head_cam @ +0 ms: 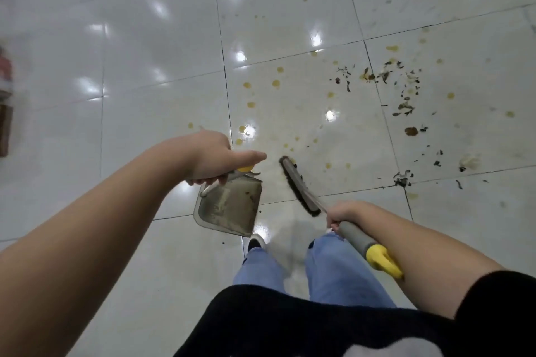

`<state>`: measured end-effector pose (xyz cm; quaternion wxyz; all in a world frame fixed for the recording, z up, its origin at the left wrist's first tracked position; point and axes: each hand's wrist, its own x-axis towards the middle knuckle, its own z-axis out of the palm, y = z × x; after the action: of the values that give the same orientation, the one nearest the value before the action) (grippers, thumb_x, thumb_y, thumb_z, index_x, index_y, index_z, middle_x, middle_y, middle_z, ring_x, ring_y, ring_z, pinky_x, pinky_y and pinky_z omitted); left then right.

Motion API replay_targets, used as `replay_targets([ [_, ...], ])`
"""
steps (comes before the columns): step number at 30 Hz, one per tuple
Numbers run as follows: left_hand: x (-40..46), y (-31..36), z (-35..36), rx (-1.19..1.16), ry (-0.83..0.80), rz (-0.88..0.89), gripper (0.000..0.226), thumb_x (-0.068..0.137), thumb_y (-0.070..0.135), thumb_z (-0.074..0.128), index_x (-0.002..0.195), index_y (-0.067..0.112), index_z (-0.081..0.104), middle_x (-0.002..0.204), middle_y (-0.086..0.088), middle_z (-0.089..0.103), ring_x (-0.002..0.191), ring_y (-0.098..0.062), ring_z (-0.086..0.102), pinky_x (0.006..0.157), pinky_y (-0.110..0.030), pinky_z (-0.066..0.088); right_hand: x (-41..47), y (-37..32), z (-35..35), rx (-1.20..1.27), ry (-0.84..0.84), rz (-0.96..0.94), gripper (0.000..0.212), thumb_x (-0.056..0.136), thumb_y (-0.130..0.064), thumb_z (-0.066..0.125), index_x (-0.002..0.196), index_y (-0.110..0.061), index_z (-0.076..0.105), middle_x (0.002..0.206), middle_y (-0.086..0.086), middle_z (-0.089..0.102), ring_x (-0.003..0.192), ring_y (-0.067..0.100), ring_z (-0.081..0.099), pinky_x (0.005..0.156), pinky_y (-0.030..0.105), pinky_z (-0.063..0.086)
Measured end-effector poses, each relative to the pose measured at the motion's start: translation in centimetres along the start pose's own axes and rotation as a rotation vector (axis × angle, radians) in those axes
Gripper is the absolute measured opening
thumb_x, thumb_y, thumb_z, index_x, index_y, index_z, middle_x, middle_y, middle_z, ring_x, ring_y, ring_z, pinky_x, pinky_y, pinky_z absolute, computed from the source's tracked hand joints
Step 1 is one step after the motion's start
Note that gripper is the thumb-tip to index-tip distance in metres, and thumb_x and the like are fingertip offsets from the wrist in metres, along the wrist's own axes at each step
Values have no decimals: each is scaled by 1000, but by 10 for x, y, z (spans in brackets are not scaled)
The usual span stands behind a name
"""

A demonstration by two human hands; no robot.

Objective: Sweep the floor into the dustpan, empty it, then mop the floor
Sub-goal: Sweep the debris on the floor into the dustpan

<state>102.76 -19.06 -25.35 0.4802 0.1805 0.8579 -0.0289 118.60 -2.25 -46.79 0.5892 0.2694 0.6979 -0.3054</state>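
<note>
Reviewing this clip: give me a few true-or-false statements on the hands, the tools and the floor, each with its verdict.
1. The left hand grips the handle of the grey plastic dustpan. True.
2. The right hand is open and holds nothing. False: it grips the grey handle of the dark-bristled broom.
3. Dark scattered debris lies on the white tiled floor to the person's right. True.
4. The floor shows no stains. False: yellowish spots dot the tiles ahead.
5. The broom head rests inside the dustpan. False: it stands beside it, to the right.
</note>
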Motion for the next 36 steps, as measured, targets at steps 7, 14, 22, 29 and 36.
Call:
replay_targets([
  [7,-1,42,15,-57,111,-83,77,77,73,31,54,5,58,46,-4,48,40,-20,45,44,-22,37,-17,43,-17,67,-37,-76,58,87,-1,42,31,-14,48,23,-3,42,19,8,38,36,13,30],
  [14,-31,15,45,-524,272,-183,72,84,69,32,55,6,52,43,0,37,32,-12,29,35,-17,24,-45,101,0,476,-41,-66,33,91,1,43,60,-9,39,26,-1,39,21,8,38,32,9,32],
  [22,-56,19,77,-466,308,-83,74,87,67,26,55,4,51,48,-4,38,39,-16,31,42,-19,27,-88,138,38,828,57,-6,24,94,7,35,74,-7,34,26,2,34,17,8,33,29,8,33],
  [29,-81,60,97,-432,304,44,73,85,69,26,57,6,50,47,-3,38,38,-16,31,40,-20,28,-113,208,54,991,96,112,25,97,1,35,73,-7,36,27,2,34,16,8,32,25,8,30],
  [36,-87,142,94,-409,270,152,74,80,76,27,59,9,51,37,4,37,30,-11,30,30,-18,26,-115,309,41,1138,141,196,33,98,0,34,66,-5,36,26,4,35,13,10,31,24,6,29],
])
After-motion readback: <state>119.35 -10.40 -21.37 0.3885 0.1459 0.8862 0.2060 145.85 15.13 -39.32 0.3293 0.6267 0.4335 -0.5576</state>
